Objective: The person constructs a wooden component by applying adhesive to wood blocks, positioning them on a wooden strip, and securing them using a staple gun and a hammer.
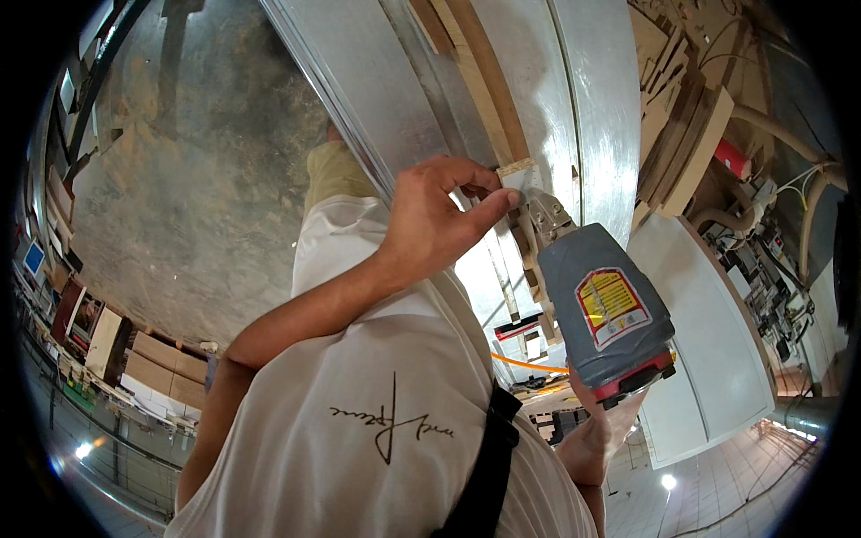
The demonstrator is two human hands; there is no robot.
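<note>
A grey nail gun [603, 296] with a yellow-and-red label and a red-and-black rear end sits right of centre, its metal nose [549, 218] pointing up-left. My right hand [594, 403] is wrapped round it from below; the gun's body hides most of the fingers. Close to the nose, my left hand [439, 215] pinches at the near end of a long wooden strip [491, 90], with a small white-faced piece [523, 182] beside the thumb. The fingertips are partly hidden there.
The strip lies along a shiny metal-topped table [603, 108]. An orange hose [529, 364] runs below the gun. Stacked boards [691, 152] and a white panel [695, 332] stand to the right. Bare concrete floor [215, 179] spreads left, with brown boxes [170, 363] beyond.
</note>
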